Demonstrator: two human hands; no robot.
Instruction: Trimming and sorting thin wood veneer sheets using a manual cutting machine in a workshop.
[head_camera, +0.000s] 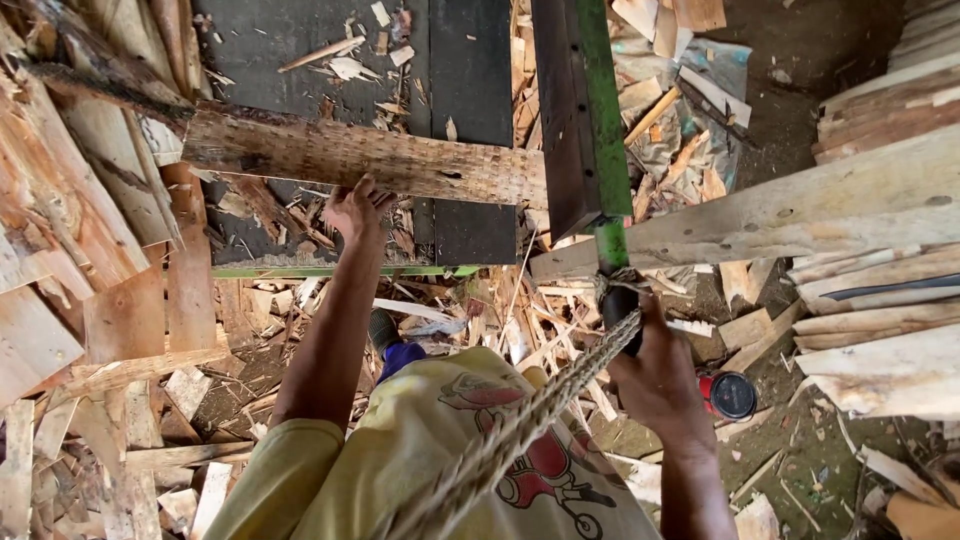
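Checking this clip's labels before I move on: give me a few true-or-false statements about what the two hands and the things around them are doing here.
1. The left hand rests on the edge of the rough brown wooden plank lying across the dark machine table. True.
2. The right hand is empty. False: its grip is closed round the black handle of the green metal lever.
3. A thick braided tan rope runs up to that handle. True.
4. The ground is swept clean. False: pale wood offcuts and splinters cover it.
5. A red and black cylinder lies on the ground by the right hand. True.
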